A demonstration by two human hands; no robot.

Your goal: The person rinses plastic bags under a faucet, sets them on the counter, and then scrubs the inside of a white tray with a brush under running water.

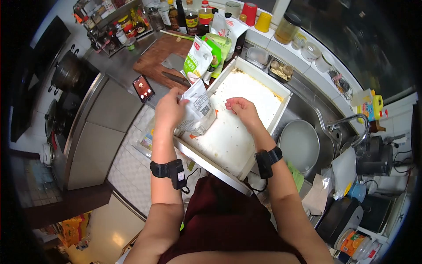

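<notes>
Above the white drawer [233, 152], our left hand [170, 108] pinches a printed plastic packet [195, 115], our right hand [245, 112] curls with its grip unclear, and crumbs [238, 70] along the drawer's far edge suggest we are unfinished.

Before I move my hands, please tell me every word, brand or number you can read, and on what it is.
No text reads surely.
Bag in left hand: small print, square code, unreadable.
Green-and-white bag: large lettering, too blurred.
Sauce bottle: label too small.
Yellow jug: label blurred.
</notes>
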